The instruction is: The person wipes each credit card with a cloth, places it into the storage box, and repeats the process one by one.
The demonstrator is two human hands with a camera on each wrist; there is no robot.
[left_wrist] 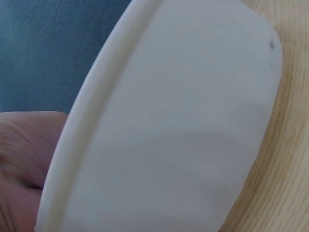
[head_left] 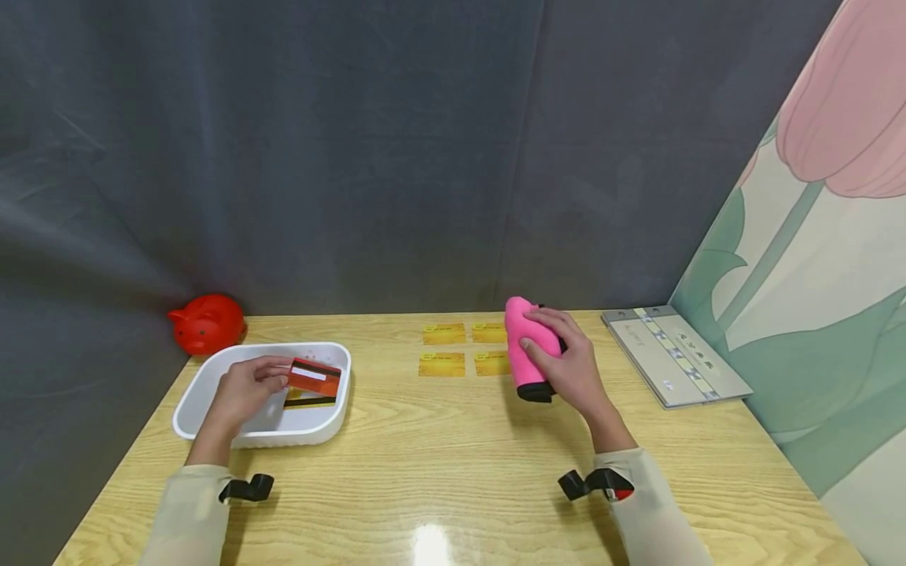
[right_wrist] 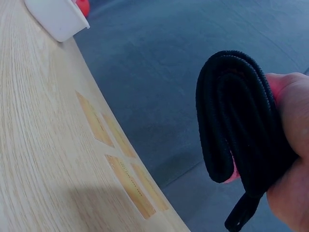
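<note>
My left hand (head_left: 244, 389) pinches the left edge of a red card (head_left: 314, 378) with a black stripe and a white strip, over the white plastic tray (head_left: 311, 434). Beneath it, a yellow card (head_left: 309, 403) with a black stripe is partly covered. In the left wrist view, the tray's wall (left_wrist: 159, 135) hides the fingers and cards. My right hand (head_left: 572, 362) grips a folded pink towel (head_left: 525, 346) with black edging, raised above the table. Its black-edged folds and a hanging loop face the right wrist view, with the palm (right_wrist: 295, 145) behind.
Several yellow-orange cards (head_left: 442, 365) lie in two rows on the wooden table, one partly behind the towel. A red piggy bank (head_left: 207, 324) stands behind the tray. A grey ring-bound album (head_left: 672, 358) lies at the right, and a dark curtain (head_left: 382, 157) hangs behind.
</note>
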